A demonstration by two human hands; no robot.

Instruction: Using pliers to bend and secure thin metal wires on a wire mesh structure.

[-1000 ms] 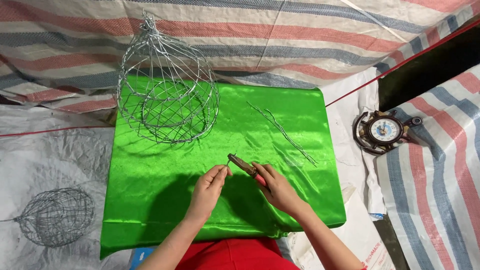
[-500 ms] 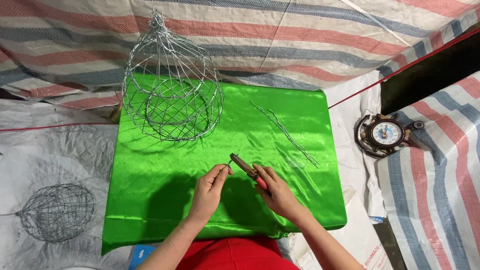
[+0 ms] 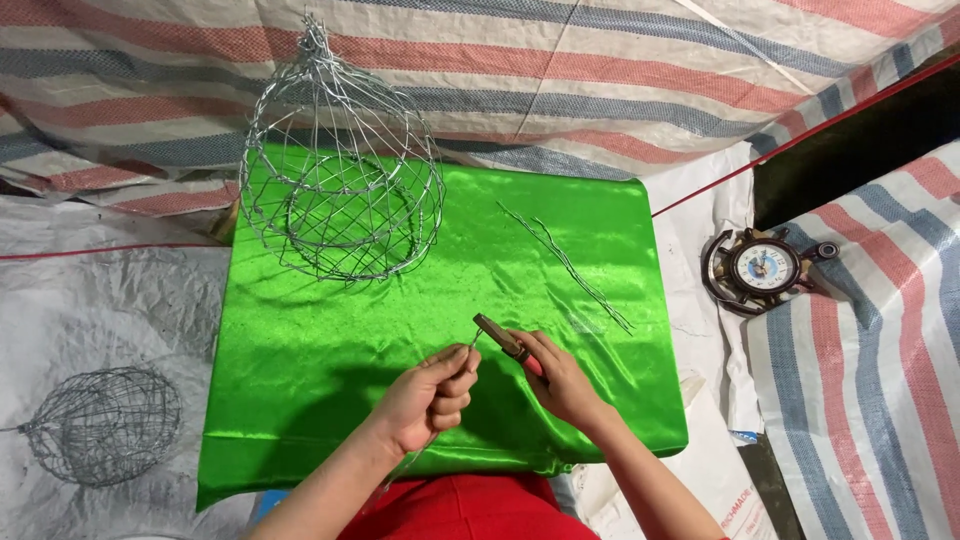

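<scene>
A short piece of wire [image 3: 470, 345] sits near the middle of the green cloth [image 3: 300, 380], at about six o'clock from the big wire cage [image 3: 342, 170], pinched between the fingertips of the left hand [image 3: 428, 398]. The right hand [image 3: 560, 382] is wrapped around the red handles of a pair of pliers [image 3: 503, 338], whose nose meets the wire's end at about eleven o'clock from that hand. Whether the nose is biting the wire or only touching it, I cannot tell; the wire is too thin to follow there.

The wire is thin and springy, so a weak pinch could let it twist or flick out of the fingers when the pliers turn. The fingertips are close to the nose of the tool, so a slip could nip or prick them. The satin cloth looks slippery and easily snagged by a sharp wire end.

At two o'clock from the hands lie loose wire strands [image 3: 565, 265]. Farther out, at three o'clock, a small round clock [image 3: 765, 268] rests on the sheeting; at nine o'clock sits a second, smaller wire cage [image 3: 100, 425]
</scene>
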